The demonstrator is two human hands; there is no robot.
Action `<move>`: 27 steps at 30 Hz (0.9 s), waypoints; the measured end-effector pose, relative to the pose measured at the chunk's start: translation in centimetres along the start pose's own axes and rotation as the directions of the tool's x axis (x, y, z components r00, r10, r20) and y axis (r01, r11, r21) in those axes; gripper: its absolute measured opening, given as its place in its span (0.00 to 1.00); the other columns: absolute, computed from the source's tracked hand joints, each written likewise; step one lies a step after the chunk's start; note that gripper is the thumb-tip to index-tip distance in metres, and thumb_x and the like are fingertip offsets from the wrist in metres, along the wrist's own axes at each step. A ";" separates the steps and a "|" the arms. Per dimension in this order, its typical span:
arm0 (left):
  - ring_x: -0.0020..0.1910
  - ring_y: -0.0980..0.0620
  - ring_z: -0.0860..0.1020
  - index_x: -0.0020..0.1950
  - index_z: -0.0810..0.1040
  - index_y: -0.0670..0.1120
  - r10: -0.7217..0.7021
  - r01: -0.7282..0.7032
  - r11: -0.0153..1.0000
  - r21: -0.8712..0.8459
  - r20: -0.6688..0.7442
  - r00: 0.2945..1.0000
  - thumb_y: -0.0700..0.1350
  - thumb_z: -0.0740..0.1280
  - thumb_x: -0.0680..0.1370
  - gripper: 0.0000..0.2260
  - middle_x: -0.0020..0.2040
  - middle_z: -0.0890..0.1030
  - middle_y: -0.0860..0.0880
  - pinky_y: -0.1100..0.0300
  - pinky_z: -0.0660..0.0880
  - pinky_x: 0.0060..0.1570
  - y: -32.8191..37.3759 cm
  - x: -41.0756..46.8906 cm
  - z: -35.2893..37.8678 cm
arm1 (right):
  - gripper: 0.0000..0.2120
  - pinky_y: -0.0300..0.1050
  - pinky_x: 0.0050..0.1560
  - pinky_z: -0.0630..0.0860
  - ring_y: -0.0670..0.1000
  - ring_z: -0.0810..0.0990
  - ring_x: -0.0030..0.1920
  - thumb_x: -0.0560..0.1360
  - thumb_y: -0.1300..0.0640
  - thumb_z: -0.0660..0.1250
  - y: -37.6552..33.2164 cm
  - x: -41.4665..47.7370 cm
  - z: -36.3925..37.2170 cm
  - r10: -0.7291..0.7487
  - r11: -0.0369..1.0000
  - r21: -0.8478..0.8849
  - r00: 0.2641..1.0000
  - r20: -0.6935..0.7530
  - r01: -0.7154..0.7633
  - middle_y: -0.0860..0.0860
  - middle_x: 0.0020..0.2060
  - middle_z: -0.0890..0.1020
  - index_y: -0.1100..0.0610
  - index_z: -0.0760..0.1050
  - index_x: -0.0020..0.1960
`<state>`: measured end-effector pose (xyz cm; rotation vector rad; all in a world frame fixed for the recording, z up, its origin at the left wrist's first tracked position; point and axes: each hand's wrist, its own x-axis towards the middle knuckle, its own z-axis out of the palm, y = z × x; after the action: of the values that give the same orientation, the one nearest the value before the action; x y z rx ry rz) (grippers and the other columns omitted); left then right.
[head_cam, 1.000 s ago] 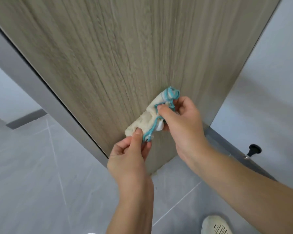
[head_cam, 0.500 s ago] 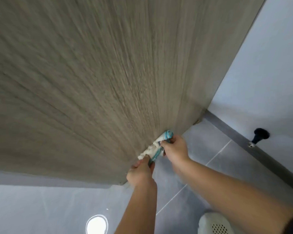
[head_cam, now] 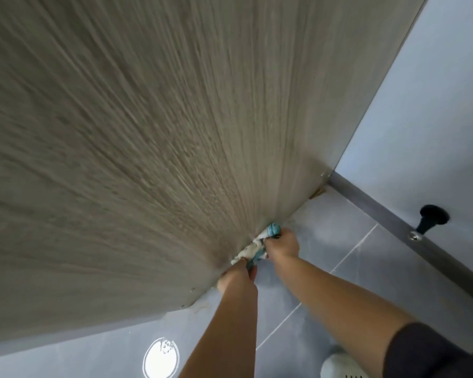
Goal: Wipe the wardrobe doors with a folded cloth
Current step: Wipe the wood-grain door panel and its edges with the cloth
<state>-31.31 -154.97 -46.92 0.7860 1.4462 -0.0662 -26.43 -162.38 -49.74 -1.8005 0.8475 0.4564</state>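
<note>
Both hands' fingers grip cloth (head_cam: 257, 248) ends, pressed against door (head_cam: 175, 132) bottom.

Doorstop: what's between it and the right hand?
Head view: bare floor tile with one grout line, then the skirting holding the doorstop. The right hand grips the cloth.

- The door (head_cam: 148, 159) is blurred, and the top and left edges of the picture cut it off.
- The ends of the cloth (head_cam: 250, 250) are hidden inside the left hand (head_cam: 236, 278) and the right hand (head_cam: 281, 245); its folds are too small to tell.
- The shoe (head_cam: 339, 366) is cut off by the bottom edge.
</note>
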 end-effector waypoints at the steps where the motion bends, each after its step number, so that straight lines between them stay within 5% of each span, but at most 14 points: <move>1: 0.37 0.46 0.76 0.60 0.74 0.32 0.010 -0.010 1.000 0.005 -0.028 1.000 0.32 0.69 0.75 0.15 0.38 0.74 0.42 0.62 0.76 0.20 0.0 0.3 -0.1 | 0.12 0.53 0.55 0.78 0.61 0.80 0.53 0.72 0.64 0.67 0.1 -0.1 0.0 0.008 0.999 0.038 1.000 0.009 -0.008 0.60 0.50 0.82 0.62 0.77 0.55; 3: 0.38 0.48 0.77 0.59 0.74 0.33 0.037 -0.036 0.999 -0.028 0.054 0.998 0.34 0.68 0.76 0.12 0.41 0.77 0.42 0.62 0.78 0.25 0.4 -0.7 -0.4 | 0.09 0.56 0.53 0.79 0.59 0.81 0.49 0.72 0.64 0.67 -0.1 -0.7 -0.3 0.009 0.992 0.125 1.000 0.022 -0.012 0.59 0.48 0.82 0.60 0.77 0.52; 6: 0.46 0.47 0.79 0.55 0.75 0.34 -0.008 0.032 0.985 -0.171 0.138 0.990 0.37 0.68 0.77 0.09 0.51 0.79 0.40 0.57 0.80 0.47 0.4 -3.0 -1.1 | 0.03 0.56 0.51 0.80 0.58 0.82 0.46 0.73 0.64 0.67 -1.6 -2.7 -1.8 -0.073 0.966 0.250 0.997 0.027 0.064 0.58 0.44 0.82 0.58 0.75 0.45; 8: 0.47 0.45 0.80 0.52 0.75 0.34 0.034 -0.016 0.986 -0.166 0.106 0.994 0.35 0.71 0.75 0.09 0.47 0.80 0.40 0.52 0.79 0.52 1.4 -4.7 -1.2 | 0.03 0.55 0.51 0.80 0.58 0.82 0.46 0.73 0.64 0.67 -3.0 -4.5 -2.9 -0.145 0.939 0.317 0.989 0.014 0.133 0.58 0.43 0.81 0.58 0.74 0.44; 14: 0.31 0.54 0.82 0.48 0.75 0.37 0.243 -0.167 0.940 -0.298 0.238 0.941 0.34 0.70 0.75 0.06 0.39 0.80 0.44 0.66 0.79 0.31 4.9 -14.3 -3.2 | 0.06 0.43 0.40 0.75 0.49 0.77 0.38 0.72 0.67 0.67 -9.8 -12.9 -7.0 -0.430 0.805 0.415 0.899 -0.085 0.424 0.52 0.37 0.78 0.57 0.73 0.42; 18: 0.30 0.56 0.82 0.45 0.75 0.39 0.360 -0.235 0.899 -0.370 0.319 0.877 0.37 0.72 0.74 0.06 0.33 0.82 0.47 0.66 0.80 0.34 7.7 -20.4 -4.3 | 0.08 0.32 0.34 0.72 0.38 0.75 0.31 0.71 0.66 0.69 -15.0 -18.7 -9.6 -0.564 0.686 0.448 0.808 -0.172 0.574 0.46 0.34 0.78 0.54 0.74 0.41; 23: 0.32 0.55 0.83 0.50 0.76 0.38 0.459 -0.251 0.853 -0.458 0.428 0.778 0.38 0.71 0.76 0.06 0.31 0.83 0.48 0.67 0.78 0.32 10.3 -25.3 -4.6 | 0.09 0.39 0.37 0.76 0.41 0.77 0.33 0.71 0.65 0.70 -19.5 -23.4 -12.2 -0.681 0.538 0.495 0.698 -0.222 0.683 0.46 0.35 0.79 0.52 0.75 0.42; 27: 0.31 0.55 0.81 0.47 0.75 0.39 0.447 -0.249 0.857 -0.451 0.412 0.794 0.36 0.72 0.75 0.06 0.35 0.82 0.46 0.66 0.79 0.32 10.0 -25.1 -4.1 | 0.10 0.35 0.36 0.74 0.40 0.75 0.32 0.70 0.66 0.70 -19.4 -22.9 -12.3 -0.680 0.563 0.451 0.698 -0.224 0.693 0.46 0.35 0.78 0.52 0.74 0.42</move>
<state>-34.18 -155.63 -19.77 0.6453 0.7539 0.2747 -28.71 -162.15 -17.38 -1.4724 0.1700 -0.3000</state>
